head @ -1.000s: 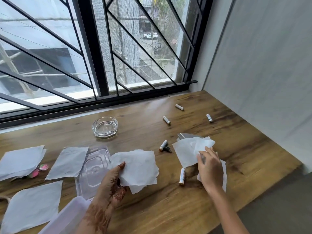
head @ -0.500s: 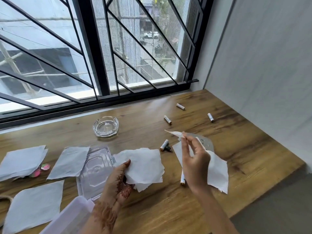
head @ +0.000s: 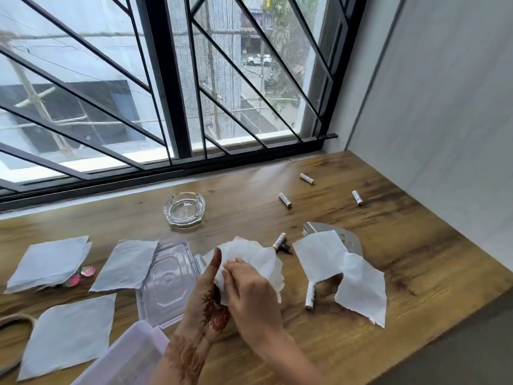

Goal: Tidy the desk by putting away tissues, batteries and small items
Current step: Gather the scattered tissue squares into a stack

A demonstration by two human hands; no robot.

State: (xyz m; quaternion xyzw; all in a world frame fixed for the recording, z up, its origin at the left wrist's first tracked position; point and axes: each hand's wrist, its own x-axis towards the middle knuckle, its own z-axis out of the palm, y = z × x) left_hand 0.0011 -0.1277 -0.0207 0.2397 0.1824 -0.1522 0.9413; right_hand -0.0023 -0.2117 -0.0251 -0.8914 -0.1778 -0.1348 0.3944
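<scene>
Both hands met over the middle of the tabletop (head: pixel 388 245), near its front edge. The left hand (head: pixel 206 298) and the right hand (head: pixel 249 290) together pinched a bunch of tissues (head: pixel 255 257). More loose tissues (head: pixel 341 270) lay toward the right edge, one covering part of a battery (head: pixel 310 297). Other batteries (head: pixel 285 200) sat toward the back right corner. A glass ashtray (head: pixel 184 209) stood near the back edge.

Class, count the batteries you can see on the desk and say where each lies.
5: two by the window, one near the wall, one beside the held tissues, one under the right-hand tissue. More may be hidden.
</scene>
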